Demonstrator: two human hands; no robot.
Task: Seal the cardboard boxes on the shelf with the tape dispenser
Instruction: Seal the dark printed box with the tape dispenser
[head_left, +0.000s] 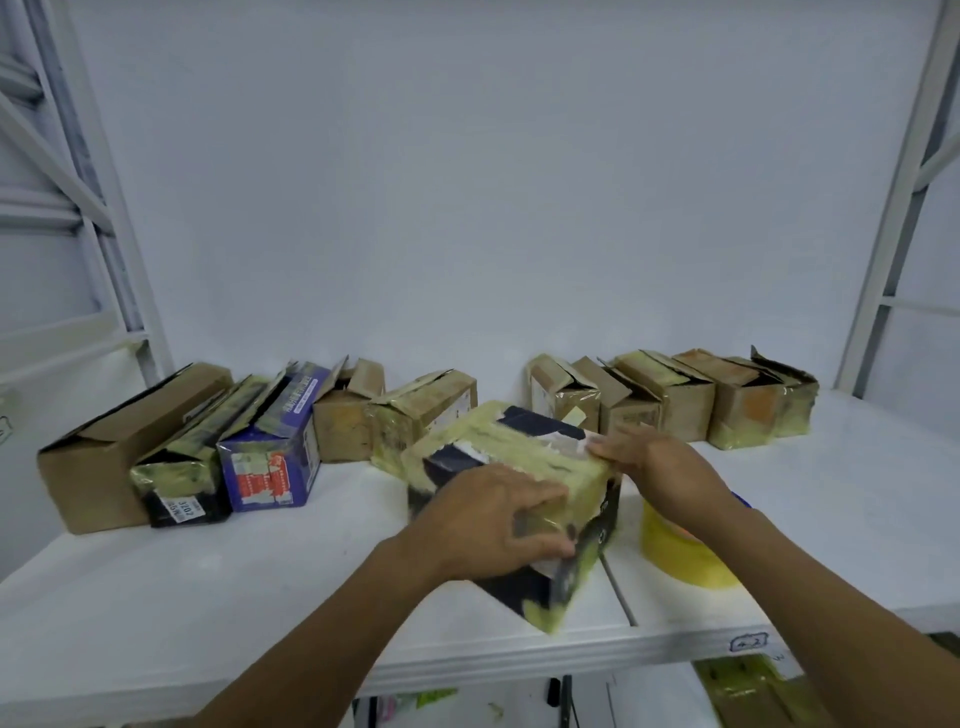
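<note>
With left hand (498, 519) curled round its near corner and right hand (654, 462) flat, fingers straight, on its top edge, steadied dark tape-wrapped cardboard box (519, 587) at six o'clock on white shelf (208, 597). Seemingly pressed yellowed tape (519, 452) down. Had yellow-roll tape dispenser (675, 551) standing at three o'clock, just beside. Next, probably: grasp dispenser, seal open-flapped brown boxes (670, 405) at twelve.

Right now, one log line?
left hand: grips taped box corner | right hand: flat on box top | tape roll: on shelf, unheld
</note>
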